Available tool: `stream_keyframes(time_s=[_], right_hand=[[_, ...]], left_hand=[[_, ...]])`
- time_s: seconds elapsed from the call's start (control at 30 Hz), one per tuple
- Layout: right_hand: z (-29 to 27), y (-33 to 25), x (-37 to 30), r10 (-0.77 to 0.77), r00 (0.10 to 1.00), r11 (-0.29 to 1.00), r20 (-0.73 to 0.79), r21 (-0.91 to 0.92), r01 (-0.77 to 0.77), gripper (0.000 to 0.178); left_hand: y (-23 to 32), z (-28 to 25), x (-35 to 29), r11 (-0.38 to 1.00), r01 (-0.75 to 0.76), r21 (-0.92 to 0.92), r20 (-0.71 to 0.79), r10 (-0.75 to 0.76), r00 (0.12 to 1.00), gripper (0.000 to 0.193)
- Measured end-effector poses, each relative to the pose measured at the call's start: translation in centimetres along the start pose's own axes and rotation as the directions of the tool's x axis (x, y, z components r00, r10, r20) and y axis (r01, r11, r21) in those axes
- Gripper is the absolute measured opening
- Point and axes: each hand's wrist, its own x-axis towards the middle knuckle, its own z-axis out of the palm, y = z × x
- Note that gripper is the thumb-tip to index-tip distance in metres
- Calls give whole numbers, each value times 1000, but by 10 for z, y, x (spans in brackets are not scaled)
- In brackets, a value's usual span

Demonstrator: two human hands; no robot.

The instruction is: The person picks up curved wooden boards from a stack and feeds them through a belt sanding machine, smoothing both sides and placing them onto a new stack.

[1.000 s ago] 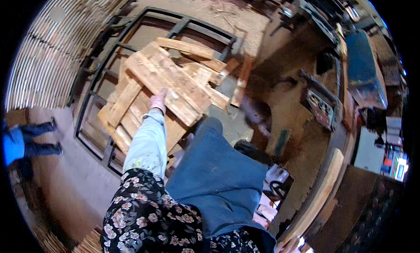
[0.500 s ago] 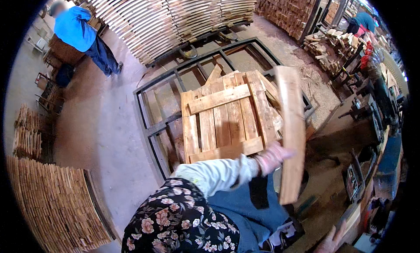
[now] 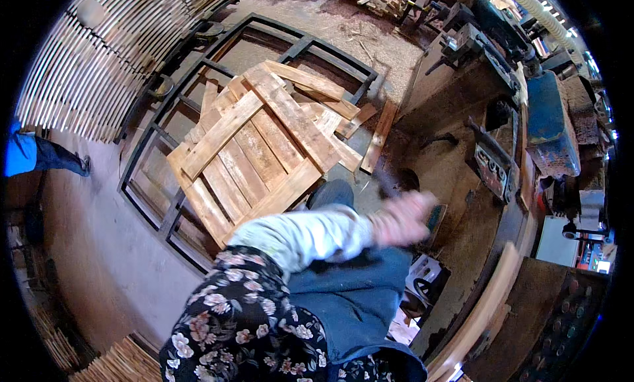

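My left hand (image 3: 403, 219) is stretched out over the lap toward the machine, in a pale sleeve, and smeared by motion. No board shows against it, and its fingers cannot be made out. To its lower right a long wooden board (image 3: 485, 309) slants along the edge of the machine's bed, slightly blurred. My right hand is out of view. Beyond the left forearm a stack of planks (image 3: 264, 151) rests on a black metal frame (image 3: 158, 147), with crosswise boards on top and several loose pieces at its right side.
A brown machine (image 3: 456, 124) with metal fittings and a blue housing (image 3: 551, 128) stands to the right. Stacked slats (image 3: 99, 58) rise at the far left. A person in blue (image 3: 23, 151) is at the left edge. Another wood stack (image 3: 122, 363) sits at lower left.
The view has turned right. The board that stood upright by my left hand is no longer beside it. My right hand, seen earlier at lower right, has left the picture.
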Motion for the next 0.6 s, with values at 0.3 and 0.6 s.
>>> stream_keyframes(time_s=[0.3, 0.6], right_hand=[[22, -122, 81, 350, 883, 911, -313, 333, -243, 85], [48, -122, 343, 361, 878, 718, -315, 694, -47, 71]], left_hand=[[-252, -249, 10, 91, 45, 995, 5, -485, 874, 56], [-273, -323, 4, 100, 94, 991, -43, -426, 904, 53]])
